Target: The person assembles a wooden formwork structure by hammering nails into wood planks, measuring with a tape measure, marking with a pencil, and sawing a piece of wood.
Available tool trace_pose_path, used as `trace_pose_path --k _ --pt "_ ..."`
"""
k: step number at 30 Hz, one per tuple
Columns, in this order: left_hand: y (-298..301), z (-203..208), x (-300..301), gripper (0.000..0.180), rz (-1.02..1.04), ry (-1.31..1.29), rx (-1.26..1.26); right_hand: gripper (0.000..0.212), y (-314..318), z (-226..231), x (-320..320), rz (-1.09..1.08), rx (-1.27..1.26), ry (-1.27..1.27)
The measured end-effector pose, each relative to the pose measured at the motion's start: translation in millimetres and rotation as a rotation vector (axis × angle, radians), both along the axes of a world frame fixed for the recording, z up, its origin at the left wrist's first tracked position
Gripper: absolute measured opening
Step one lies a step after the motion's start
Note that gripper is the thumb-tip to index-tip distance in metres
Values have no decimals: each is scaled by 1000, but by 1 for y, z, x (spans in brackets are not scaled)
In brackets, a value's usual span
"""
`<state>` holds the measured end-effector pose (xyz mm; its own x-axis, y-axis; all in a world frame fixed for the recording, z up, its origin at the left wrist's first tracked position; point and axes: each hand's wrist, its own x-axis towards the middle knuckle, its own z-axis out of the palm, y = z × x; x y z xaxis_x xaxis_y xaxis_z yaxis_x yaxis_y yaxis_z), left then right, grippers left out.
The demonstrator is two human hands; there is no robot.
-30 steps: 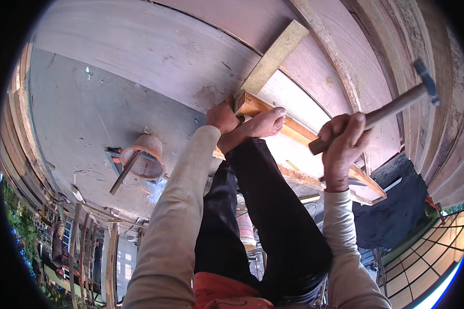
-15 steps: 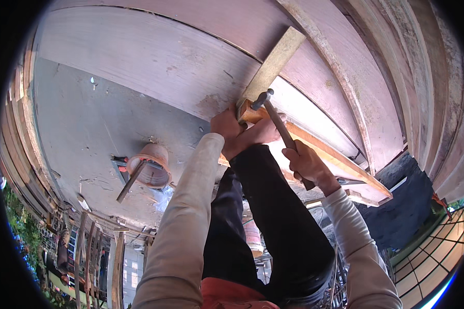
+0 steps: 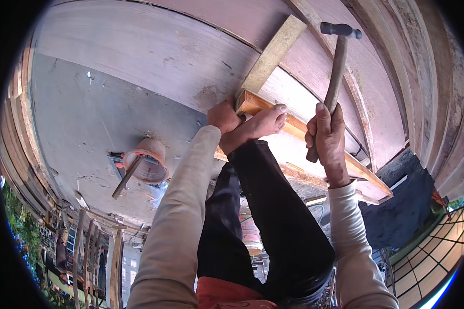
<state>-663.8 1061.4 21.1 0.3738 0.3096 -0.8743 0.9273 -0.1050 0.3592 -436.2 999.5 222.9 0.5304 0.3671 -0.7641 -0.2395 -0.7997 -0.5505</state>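
Observation:
My right hand (image 3: 329,139) is wrapped round the wooden handle of a ball-peen hammer (image 3: 336,72). The hammer stands nearly upright, its dark metal head raised and apart from the wood. My left hand (image 3: 224,117) is closed at the near end of an orange-brown wooden beam (image 3: 355,167), its fingertips hidden behind the wood. My bare foot (image 3: 265,122) presses on the beam beside that hand. A shorter pale wooden batten (image 3: 273,51) lies at an angle just beyond the beam's end, across the wide planks (image 3: 139,46).
A reddish bucket (image 3: 148,159) lies tipped on the grey floor (image 3: 87,118) to the left, with a stick-like piece across its mouth. Long curved-looking boards (image 3: 423,77) stand along the right. Another reddish bucket (image 3: 251,234) shows between my legs.
The hammer has swung up and to the right, away from the beam's end, with my right hand rising. My left hand and foot stay at nearly the same spot.

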Motion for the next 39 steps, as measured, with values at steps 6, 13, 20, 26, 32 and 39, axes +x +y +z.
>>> trace_pose_path --k 6,13,20,26,32,39 --pt "9 4 4 77 37 -27 43 34 -52 2 1 437 -387 446" --pt "-12 35 11 94 143 0 116 28 -187 69 -42 -222 -143 21" --pt "-25 56 -144 57 259 62 166 27 -395 82 -177 -522 -381 115" --pt "-42 70 -245 30 -166 75 237 26 -546 64 -295 -197 -494 87" --pt "-57 114 -306 35 -6 221 -85 25 -589 51 -360 194 -309 -244" --pt "-60 182 -416 39 -121 280 54 28 -416 116 -363 -680 -334 389"
